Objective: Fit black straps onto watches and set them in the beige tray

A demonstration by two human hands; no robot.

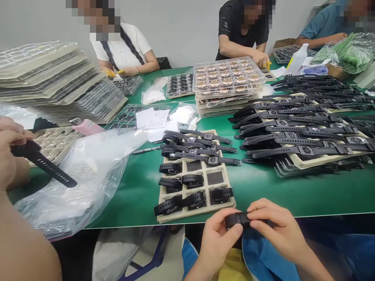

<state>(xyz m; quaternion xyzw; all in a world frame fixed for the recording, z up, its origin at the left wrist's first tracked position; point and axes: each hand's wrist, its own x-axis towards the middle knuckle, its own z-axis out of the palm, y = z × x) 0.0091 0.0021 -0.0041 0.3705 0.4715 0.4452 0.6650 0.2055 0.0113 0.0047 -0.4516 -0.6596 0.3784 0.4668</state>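
Observation:
Both my hands meet over my lap at the table's front edge, closed on one black smartwatch (244, 219). My left hand (221, 234) grips its strap on one side, thumb on top. With fingertips pinched, my right hand (275, 226) holds the strap from the other side; the watch face cannot be seen. Just beyond lies a cream tray (193, 212) with square compartments. Several watches with curled straps, such as one watch (222, 195) at the front right corner, sit in it. Other watches (209, 160) lie with straps stretched out across its far part.
At right, many black watches (306, 150) lie on stacked trays. Clear trays of round gold parts (228, 74) stand mid-table. A plastic bag (96, 171) and tall tray stack (58, 86) are at left. A neighbour's hand (11, 136) holds another watch; people sit opposite.

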